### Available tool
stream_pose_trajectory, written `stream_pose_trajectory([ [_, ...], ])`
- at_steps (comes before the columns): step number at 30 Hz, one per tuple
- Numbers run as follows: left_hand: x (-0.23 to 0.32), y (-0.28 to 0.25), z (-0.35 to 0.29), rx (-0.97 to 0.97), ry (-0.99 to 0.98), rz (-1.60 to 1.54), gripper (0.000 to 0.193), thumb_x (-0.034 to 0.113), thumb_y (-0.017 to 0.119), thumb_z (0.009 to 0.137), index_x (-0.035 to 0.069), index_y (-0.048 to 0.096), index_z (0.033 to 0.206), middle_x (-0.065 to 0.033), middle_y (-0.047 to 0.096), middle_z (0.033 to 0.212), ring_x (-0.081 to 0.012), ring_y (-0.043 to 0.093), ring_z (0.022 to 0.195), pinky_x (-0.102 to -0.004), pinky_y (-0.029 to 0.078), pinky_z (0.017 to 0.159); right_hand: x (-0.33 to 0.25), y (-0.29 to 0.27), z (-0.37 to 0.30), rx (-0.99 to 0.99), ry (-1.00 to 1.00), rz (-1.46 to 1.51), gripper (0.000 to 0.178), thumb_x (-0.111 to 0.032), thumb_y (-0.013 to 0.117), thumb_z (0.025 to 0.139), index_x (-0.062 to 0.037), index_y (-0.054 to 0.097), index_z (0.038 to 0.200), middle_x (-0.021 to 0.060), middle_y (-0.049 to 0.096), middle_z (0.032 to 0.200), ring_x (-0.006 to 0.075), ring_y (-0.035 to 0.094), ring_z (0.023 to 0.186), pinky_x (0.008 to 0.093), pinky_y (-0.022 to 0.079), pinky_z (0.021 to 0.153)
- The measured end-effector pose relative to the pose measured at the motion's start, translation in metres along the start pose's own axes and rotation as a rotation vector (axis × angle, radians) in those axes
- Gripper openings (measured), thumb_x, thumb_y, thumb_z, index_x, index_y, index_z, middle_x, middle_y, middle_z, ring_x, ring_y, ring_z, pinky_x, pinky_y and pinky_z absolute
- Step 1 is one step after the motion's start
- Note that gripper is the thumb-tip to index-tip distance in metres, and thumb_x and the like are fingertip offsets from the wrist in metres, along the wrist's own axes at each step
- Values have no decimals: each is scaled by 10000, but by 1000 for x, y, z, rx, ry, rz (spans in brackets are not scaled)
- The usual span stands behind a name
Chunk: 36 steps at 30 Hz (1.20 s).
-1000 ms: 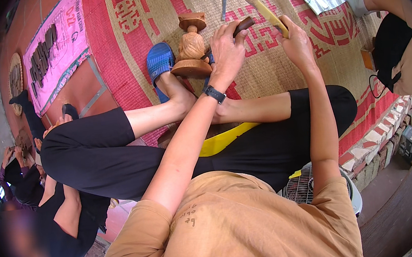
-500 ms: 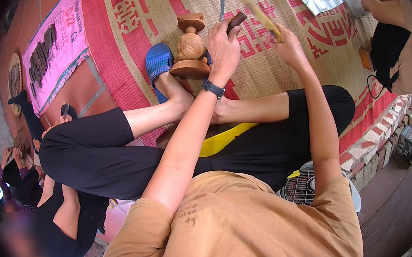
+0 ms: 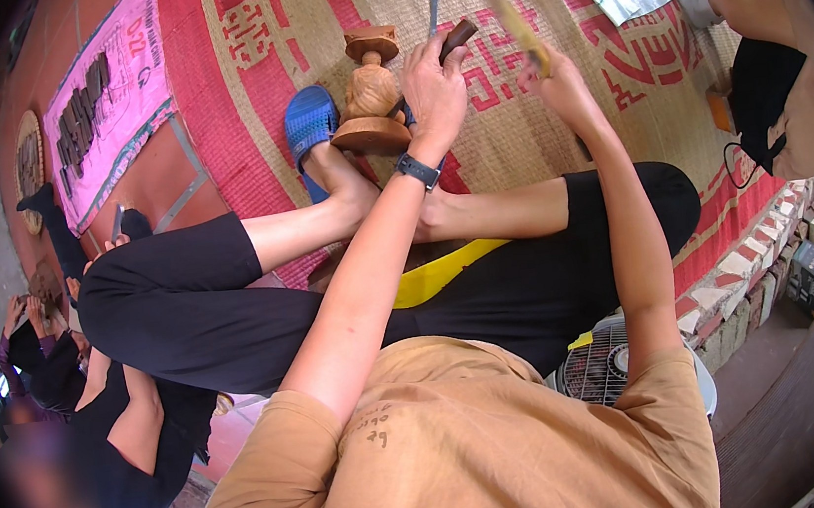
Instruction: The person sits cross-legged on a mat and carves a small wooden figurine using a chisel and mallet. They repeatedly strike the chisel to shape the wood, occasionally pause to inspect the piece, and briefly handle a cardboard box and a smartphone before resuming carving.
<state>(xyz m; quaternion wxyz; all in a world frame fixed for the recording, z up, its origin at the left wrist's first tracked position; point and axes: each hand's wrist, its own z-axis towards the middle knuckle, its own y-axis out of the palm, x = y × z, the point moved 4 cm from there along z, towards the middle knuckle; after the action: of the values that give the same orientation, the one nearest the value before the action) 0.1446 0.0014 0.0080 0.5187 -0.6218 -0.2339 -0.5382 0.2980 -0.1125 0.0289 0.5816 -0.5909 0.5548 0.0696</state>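
A carved wooden figure [image 3: 372,92], with a round base and a wider top block, stands between my feet on the mat. My left hand [image 3: 434,90] is beside its right side, closed round a chisel [image 3: 457,38]; only the dark handle shows, and the blade is hidden by the hand and figure. To the right, my right hand [image 3: 556,89] grips a pale wooden stick [image 3: 509,20], raised and blurred, its far end pointing up and left. A narrow metal blade [image 3: 434,1] lies on the mat just beyond my left hand.
Blue sandals [image 3: 311,115] are on my feet beside the figure. A red and tan woven mat [image 3: 536,156] spreads beneath. At left, several dark tools [image 3: 85,114] lie on a pink cloth [image 3: 137,94]. Other people sit at left and right. Behind my right side is a fan [image 3: 602,362].
My left hand and the chisel handle have shifted slightly left. The stick in my right hand has swung a little, its far end now slightly higher.
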Motion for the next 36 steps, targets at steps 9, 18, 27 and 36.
stream_pose_trajectory([
  [9,0,0,-3,5,53,30,269,213,642,860,45,644,1071,-154,622,934,-329,570,919,-423,423,803,-1,4,4,-144,14,-186,319,-81,543,842,-32,555,1156,224,637,902,308,639,883,446,469,780],
  [18,6,-4,-7,-79,50,78,275,176,643,853,8,628,1070,-166,629,926,-348,578,898,-431,433,798,-15,-3,-2,-17,-25,-362,332,-119,562,845,-72,568,1175,209,651,952,372,619,953,436,478,800],
  [27,65,-7,-40,-171,216,6,264,162,673,820,1,635,1026,-150,630,921,-329,581,886,-407,450,798,-21,-20,0,178,-110,-144,325,-73,562,829,-78,570,1154,175,662,979,356,613,992,429,458,830],
  [36,36,-22,-27,-246,-18,-108,215,137,644,871,5,623,1039,-132,652,932,-226,614,815,-338,475,758,-34,-21,-7,130,-97,-148,316,-95,592,827,-68,578,1142,186,656,976,320,631,929,414,463,797],
])
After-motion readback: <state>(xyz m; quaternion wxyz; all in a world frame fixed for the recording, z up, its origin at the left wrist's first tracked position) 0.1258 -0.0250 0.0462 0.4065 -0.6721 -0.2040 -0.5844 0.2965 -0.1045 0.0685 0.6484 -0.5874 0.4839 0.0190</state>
